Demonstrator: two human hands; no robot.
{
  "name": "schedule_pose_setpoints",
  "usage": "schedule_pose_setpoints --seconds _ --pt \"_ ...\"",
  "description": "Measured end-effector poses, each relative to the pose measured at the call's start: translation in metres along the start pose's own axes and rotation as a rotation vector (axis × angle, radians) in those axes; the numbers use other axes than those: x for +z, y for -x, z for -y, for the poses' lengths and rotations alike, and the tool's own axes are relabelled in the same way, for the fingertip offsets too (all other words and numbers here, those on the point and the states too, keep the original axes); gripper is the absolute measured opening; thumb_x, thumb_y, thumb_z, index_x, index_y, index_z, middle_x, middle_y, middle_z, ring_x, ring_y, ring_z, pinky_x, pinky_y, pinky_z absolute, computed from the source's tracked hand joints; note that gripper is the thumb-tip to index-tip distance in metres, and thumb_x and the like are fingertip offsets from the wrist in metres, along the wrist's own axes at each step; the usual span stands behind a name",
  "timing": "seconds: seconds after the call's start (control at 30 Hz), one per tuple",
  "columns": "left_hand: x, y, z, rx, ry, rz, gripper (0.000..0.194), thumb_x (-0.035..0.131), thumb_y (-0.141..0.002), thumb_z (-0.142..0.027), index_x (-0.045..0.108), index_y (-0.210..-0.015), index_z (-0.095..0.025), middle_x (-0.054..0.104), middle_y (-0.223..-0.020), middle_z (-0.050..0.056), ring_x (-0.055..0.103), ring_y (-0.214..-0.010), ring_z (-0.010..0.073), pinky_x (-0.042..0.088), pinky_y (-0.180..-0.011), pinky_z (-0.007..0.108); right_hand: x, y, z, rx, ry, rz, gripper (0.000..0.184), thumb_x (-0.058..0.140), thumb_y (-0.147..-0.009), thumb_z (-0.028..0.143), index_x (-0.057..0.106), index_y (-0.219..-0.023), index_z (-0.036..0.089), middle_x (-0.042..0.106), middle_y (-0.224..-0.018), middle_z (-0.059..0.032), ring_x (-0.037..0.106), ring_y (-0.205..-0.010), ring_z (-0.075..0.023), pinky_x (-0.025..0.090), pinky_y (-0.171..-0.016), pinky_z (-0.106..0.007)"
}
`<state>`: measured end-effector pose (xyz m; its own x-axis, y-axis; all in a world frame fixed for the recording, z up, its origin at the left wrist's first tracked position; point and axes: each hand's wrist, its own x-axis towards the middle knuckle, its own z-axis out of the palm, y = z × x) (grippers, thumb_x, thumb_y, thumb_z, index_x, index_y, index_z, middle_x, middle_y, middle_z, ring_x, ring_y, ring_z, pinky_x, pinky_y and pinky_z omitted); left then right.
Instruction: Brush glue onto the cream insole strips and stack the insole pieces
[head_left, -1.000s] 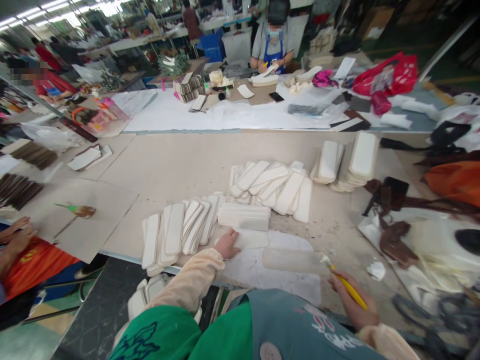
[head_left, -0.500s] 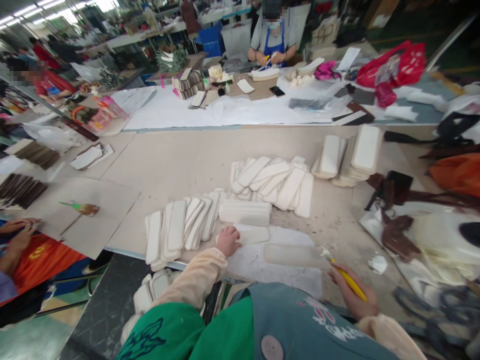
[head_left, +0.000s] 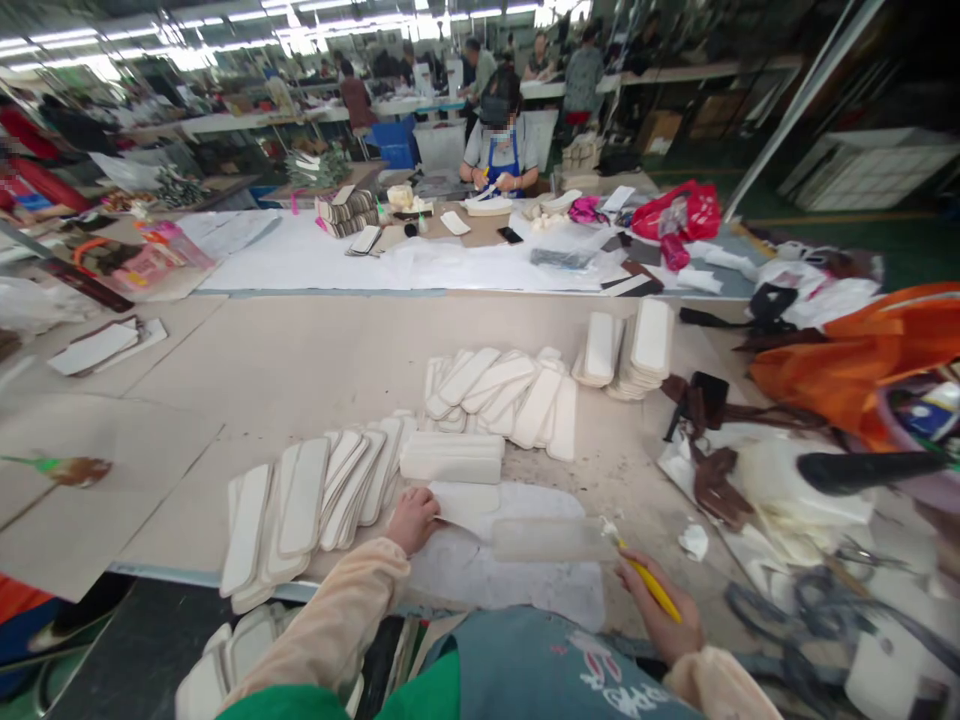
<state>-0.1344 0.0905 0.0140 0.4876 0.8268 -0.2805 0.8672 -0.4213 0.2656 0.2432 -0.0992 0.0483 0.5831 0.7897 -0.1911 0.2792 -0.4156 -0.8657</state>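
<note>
over the table (head_left: 330, 350), the right hand (head_left: 666, 612) grips a yellow-handled brush (head_left: 651, 583) aslant.

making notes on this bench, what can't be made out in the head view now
Head view:
- Left hand: palm side, hidden by its own back.
- Yellow-handled tool: tip's shape, too small and blurred.
- White stack: layer count, edges blurred.
- Orange item: far end, cut off by right edge.

A slanted yellow-handled brush (head_left: 654, 588) has its whitish tip at a flat greyish strip's (head_left: 551, 540) right end; a cream panel (head_left: 469, 497) lies just beyond.
</note>
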Motion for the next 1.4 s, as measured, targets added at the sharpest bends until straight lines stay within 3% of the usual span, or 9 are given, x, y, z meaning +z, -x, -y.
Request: schedule_pose_setpoints --seconds 0.17,0.3,0.43,0.57,0.63,0.73,0.83,1.1,1.4 --pt "-0.036 0.004 -0.013 -0.015 0.067 0.04 0.017 0.048 -0.089 -0.029 0.062 -0.091 -0.019 0.066 -0.093 0.007 0.059 -0.093 0.0218 0.041 -0.084 0.033 -0.005 0.001 0.015 0.023 -0.028 -0.029 0.048 0.053 -0.079 0.061 0.063 -0.106 0.023 0.071 -0.084 -0.0038 0.068 -0.072 -0.0218 0.057 -0.077 -0.038" --pt "-0.063 0.003 -0.057 0.085 0.159 0.162 0.02 0.05 -0.088 -0.036 0.062 -0.091 -0.02 0.066 -0.087 0.004 0.061 -0.085 0.0193 0.042 -0.075 0.027 -0.005 -0.004 0.027 -0.161 -0.119 0.136 0.032 0.06 -0.08 0.048 0.058 -0.101 0.023 0.07 -0.102 -0.0067 0.068 -0.09 -0.0213 0.055 -0.086 -0.037" --pt "-0.058 0.0 -0.126 0.246 0.179 0.374 0.019 0.059 -0.082 -0.039 0.064 -0.088 -0.021 0.068 -0.086 0.004 0.062 -0.086 0.0214 0.043 -0.075 0.027 0.003 -0.006 0.035 -0.336 -0.167 0.371 0.036 0.07 -0.075 0.038 0.046 -0.098 0.025 0.059 -0.126 -0.0104 0.06 -0.111 -0.0232 0.052 -0.09 -0.039" --pt "-0.031 -0.003 -0.17 0.247 0.28 0.476 0.022 0.066 -0.075 -0.04 0.066 -0.086 -0.021 0.069 -0.084 0.006 0.063 -0.087 0.0243 0.045 -0.075 0.029 0.002 -0.002 0.026 -0.241 -0.022 0.28 0.03 0.066 -0.078 0.046 0.047 -0.083 0.024 0.068 -0.095 -0.0046 0.065 -0.09 -0.019 0.053 -0.081 -0.032" --pt "-0.017 0.0 -0.17 0.164 0.426 0.502 0.022 0.071 -0.07 -0.038 0.067 -0.083 -0.02 0.069 -0.081 0.004 0.064 -0.085 0.023 0.046 -0.075 0.029 -0.004 0.002 0.016 -0.185 0.028 0.179 0.032 0.063 -0.078 0.051 0.048 -0.079 0.023 0.067 -0.085 -0.003 0.064 -0.082 -0.0178 0.051 -0.078 -0.03" --pt "0.004 0.014 -0.153 -0.105 0.771 0.586 0.018 0.073 -0.065 -0.029 0.066 -0.078 -0.018 0.068 -0.071 0.001 0.064 -0.075 0.0186 0.049 -0.07 0.027 -0.017 0.005 -0.002 -0.131 0.108 0.06 0.039 0.06 -0.076 0.06 0.049 -0.08 0.023 0.064 -0.083 -0.0016 0.061 -0.075 -0.0169 0.049 -0.071 -0.028" --pt "0.021 0.027 -0.136 -0.35 0.952 0.586 0.016 0.068 -0.071 -0.028 0.064 -0.077 -0.014 0.067 -0.064 0.0 0.064 -0.064 0.0151 0.051 -0.063 0.026 -0.023 0.005 -0.017 -0.078 0.228 0.026 0.044 0.057 -0.074 0.067 0.05 -0.083 0.024 0.06 -0.074 0.0005 0.057 -0.066 -0.0166 0.046 -0.064 -0.028" --pt "0.039 0.001 -0.133 -0.576 0.769 0.286 0.02 0.057 -0.083 -0.031 0.065 -0.084 -0.013 0.068 -0.064 0.002 0.062 -0.06 0.0116 0.047 -0.056 0.02 -0.004 -0.029 -0.027 -0.175 0.4 0.048 0.046 0.046 -0.079 0.068 0.052 -0.088 0.023 0.057 -0.066 0.0004 0.055 -0.056 -0.0168 0.041 -0.056 -0.028" --pt "0.037 -0.015 -0.134 -0.576 0.482 0.223 0.028 0.06 -0.08 -0.041 0.071 -0.076 -0.016 0.071 -0.071 0.006 0.065 -0.076 0.0176 0.045 -0.073 0.025 0.015 -0.065 -0.03 -0.367 0.64 0.109 0.044 0.033 -0.089 0.059 0.056 -0.09 0.021 0.062 -0.068 -0.0036 0.056 -0.057 -0.0173 0.035 -0.054 -0.027"
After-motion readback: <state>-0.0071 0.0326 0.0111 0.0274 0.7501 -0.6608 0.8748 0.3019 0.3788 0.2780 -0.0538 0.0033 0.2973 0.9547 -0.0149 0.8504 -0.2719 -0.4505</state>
